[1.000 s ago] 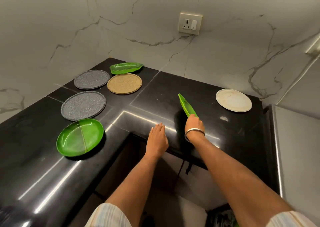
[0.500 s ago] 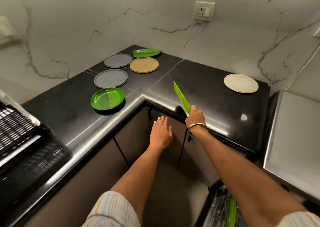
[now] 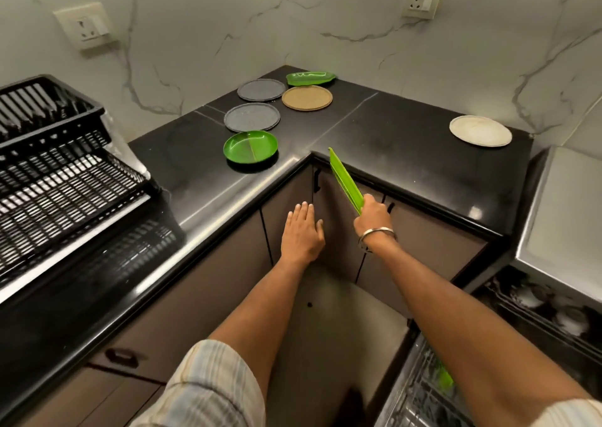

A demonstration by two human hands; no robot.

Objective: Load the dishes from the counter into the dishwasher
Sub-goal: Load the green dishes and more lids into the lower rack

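My right hand (image 3: 372,217) grips a green leaf-shaped plate (image 3: 344,179) by its near end, held on edge in front of the cabinet doors below the counter corner. My left hand (image 3: 301,233) hovers flat with straight fingers beside it, holding nothing. On the black counter (image 3: 407,153) lie a round green plate (image 3: 250,146), two grey plates (image 3: 252,117) (image 3: 261,89), a tan plate (image 3: 307,98), another green leaf plate (image 3: 310,78) and a white plate (image 3: 480,130). The open dishwasher rack (image 3: 420,394) at lower right holds a green plate (image 3: 445,378), partly hidden by my arm.
A black dish rack (image 3: 58,166) stands on the counter at left. The dishwasher's steel body (image 3: 560,205) is at right, with an upper rack (image 3: 547,309) showing below it. Brown cabinet doors (image 3: 338,231) fill the corner, with floor below.
My right hand has carried the leaf plate off the counter and back toward me. My left hand drew back from the counter edge. The view pulled back, revealing the dish rack and dishwasher.
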